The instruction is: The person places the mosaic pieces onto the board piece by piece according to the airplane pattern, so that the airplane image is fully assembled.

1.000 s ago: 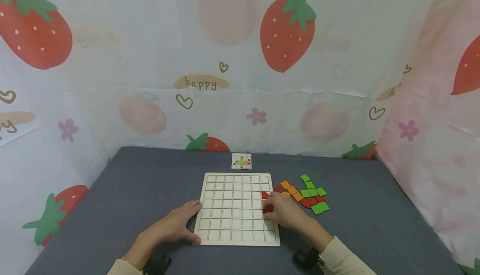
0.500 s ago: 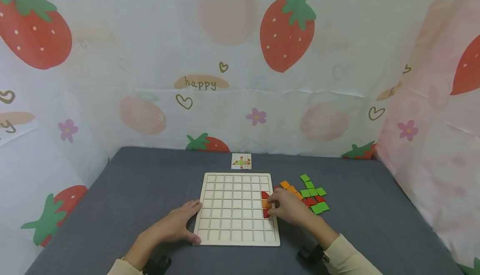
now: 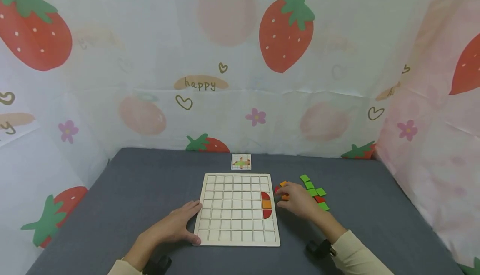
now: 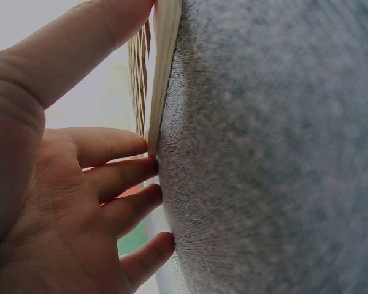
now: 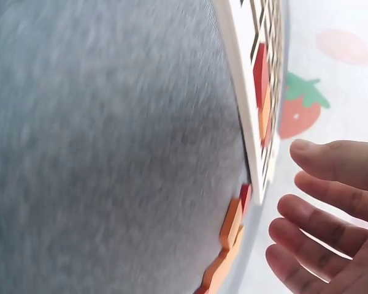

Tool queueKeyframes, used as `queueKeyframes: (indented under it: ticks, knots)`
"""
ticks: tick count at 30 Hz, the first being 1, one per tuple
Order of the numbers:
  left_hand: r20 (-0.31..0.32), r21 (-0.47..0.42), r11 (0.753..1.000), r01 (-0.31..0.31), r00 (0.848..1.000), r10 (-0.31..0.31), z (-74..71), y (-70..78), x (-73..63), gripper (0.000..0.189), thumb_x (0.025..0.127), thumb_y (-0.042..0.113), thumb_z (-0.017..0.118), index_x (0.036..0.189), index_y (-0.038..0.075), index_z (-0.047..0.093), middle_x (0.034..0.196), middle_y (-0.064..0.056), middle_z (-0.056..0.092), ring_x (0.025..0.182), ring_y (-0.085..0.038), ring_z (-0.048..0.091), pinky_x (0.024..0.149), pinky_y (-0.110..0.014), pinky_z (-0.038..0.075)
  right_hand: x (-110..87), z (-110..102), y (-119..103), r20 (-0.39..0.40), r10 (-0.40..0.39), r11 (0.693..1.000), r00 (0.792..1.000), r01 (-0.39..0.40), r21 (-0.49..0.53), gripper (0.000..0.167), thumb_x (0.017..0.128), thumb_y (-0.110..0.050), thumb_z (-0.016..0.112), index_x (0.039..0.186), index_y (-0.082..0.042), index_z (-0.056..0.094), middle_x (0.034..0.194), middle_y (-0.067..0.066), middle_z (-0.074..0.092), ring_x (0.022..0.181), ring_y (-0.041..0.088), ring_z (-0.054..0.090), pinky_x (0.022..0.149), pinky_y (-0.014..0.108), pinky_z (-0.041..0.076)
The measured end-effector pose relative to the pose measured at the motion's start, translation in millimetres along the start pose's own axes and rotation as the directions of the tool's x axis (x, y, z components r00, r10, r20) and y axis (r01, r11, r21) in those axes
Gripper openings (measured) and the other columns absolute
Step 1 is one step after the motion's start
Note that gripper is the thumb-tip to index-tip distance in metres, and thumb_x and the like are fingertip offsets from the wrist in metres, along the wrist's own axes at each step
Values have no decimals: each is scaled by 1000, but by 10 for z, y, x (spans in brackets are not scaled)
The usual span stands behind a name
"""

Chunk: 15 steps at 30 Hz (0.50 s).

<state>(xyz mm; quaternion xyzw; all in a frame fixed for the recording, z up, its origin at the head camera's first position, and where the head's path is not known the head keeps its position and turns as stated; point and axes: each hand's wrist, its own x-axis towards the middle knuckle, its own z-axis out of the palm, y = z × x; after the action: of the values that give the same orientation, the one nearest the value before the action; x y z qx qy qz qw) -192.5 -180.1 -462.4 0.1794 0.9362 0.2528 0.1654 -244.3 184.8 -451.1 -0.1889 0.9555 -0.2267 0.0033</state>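
The board [image 3: 236,223] is lying flat between the left hand [image 3: 180,221], which is resting spread against its left edge, and the right hand [image 3: 298,200], which is hovering loosely spread, pinching nothing, by the loose tiles [image 3: 305,178]. Two red tiles [image 3: 267,214] and an orange tile [image 3: 266,204] are sitting in the board's rightmost column; green, orange and red ones are lying unplaced

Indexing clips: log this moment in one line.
left hand: touching board | right hand: above loose tiles | rightmost column: two red tiles, one orange tile
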Motion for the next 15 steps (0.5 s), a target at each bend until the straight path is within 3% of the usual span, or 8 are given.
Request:
queueKeyframes:
  ticks: [4, 10, 15]
  knots:
    - [-3, 5, 1000, 1, 1000, -1, 2, -7, 0, 103, 66, 39, 87, 146, -4, 39, 155, -22, 35, 145, -43, 27, 110, -65, 26, 22, -36, 72, -15, 13, 1000, 1000, -14, -17, 24, 80, -13, 79, 101, -4, 74, 91, 6, 64, 82, 18, 57, 74, 36, 53]
    - [-2, -4, 1000, 5, 1000, -5, 3, -13, 0, 103, 66, 39, 87, 146, -3, 39, 155, -22, 34, 145, -43, 27, 111, -65, 26, 55, -73, 200, -4, 24, 1000, 1000, -24, 3, 24, 82, -10, 76, 104, -2, 73, 99, 9, 65, 90, 22, 61, 79, 41, 54]
    - [-5, -10, 1000, 1, 1000, -1, 6, -16, 0, 103, 66, 38, 87, 146, -3, 39, 155, -22, 34, 145, -43, 27, 111, -65, 26, 79, -105, 279, -10, 3, 999, 1000, -4, -39, 30, 81, -9, 76, 108, 2, 71, 100, 12, 66, 91, 27, 64, 79, 43, 55]
